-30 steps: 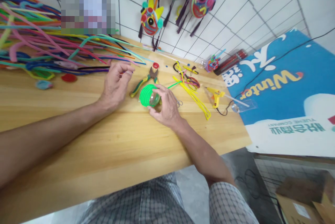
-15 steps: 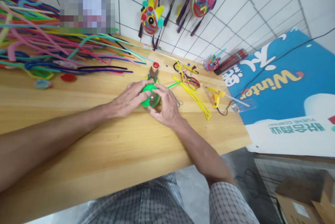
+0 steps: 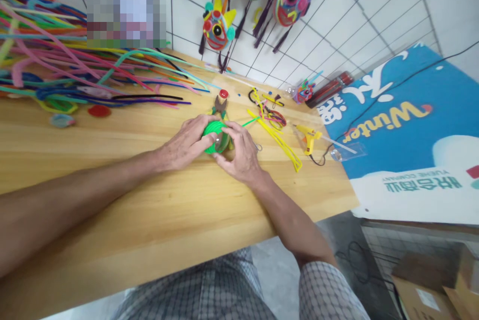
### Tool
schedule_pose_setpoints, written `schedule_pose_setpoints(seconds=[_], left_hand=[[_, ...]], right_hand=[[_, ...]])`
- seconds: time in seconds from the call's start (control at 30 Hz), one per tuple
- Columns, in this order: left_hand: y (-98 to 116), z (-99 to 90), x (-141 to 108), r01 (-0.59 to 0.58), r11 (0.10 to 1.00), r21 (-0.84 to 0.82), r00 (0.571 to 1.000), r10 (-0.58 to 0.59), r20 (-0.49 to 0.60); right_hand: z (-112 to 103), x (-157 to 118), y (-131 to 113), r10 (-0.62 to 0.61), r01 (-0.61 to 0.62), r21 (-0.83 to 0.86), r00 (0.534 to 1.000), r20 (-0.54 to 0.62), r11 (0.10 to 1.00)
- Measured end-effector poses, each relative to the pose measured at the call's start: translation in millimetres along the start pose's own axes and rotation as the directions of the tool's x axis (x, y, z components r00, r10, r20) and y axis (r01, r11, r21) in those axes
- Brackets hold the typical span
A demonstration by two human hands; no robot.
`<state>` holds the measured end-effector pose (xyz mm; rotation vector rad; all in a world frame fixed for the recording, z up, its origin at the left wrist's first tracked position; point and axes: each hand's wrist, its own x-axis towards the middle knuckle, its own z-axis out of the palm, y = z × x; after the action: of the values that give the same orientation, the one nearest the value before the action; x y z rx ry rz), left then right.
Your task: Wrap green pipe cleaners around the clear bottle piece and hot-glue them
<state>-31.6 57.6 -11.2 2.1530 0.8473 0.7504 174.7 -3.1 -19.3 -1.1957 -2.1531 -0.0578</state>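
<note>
Between my two hands is a rounded clear ball (image 3: 218, 143) whose left part is wrapped in rows of green pipe cleaner (image 3: 210, 132). My left hand (image 3: 190, 141) grips it from the left, thumb lying across the front. Curved round its right side, my right hand (image 3: 241, 151) holds it with thumb below and fingers above. A loose green end sticks out to the right beyond my right fingers. Just behind the ball lie pliers (image 3: 220, 104) with green and yellow handles, partly hidden by my hands. A red round cap (image 3: 223, 93) sits by their jaws.
Many coloured pipe cleaners (image 3: 75, 56) are heaped at the left. Yellow strips (image 3: 280, 141), red-handled scissors (image 3: 276, 119) and a yellow glue gun (image 3: 310, 136) lie to the right. Decorated masks (image 3: 219, 28) hang on the white grid wall. A blue printed board (image 3: 404, 115) stands at the right.
Both hands and the ball have shifted very slightly to the right in the picture, as has the background. The grip looks the same.
</note>
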Motion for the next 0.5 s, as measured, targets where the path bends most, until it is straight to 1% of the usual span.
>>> schedule_pose_setpoints(seconds=[0.3, 0.5], left_hand=[[-5.2, 3.1, 0.7, -0.026, 1.0, 0.003, 0.999, 0.026, -0.024], [-4.8, 3.7, -0.1, -0.027, 1.0, 0.004, 0.999, 0.027, -0.044]], right_hand=[[1.5, 0.1, -0.3, -0.053, 0.052, -0.021, 0.998, -0.032, 0.998], [3.4, -1.1, 4.0, -0.022, 0.024, 0.04, 0.999, -0.035, 0.999]])
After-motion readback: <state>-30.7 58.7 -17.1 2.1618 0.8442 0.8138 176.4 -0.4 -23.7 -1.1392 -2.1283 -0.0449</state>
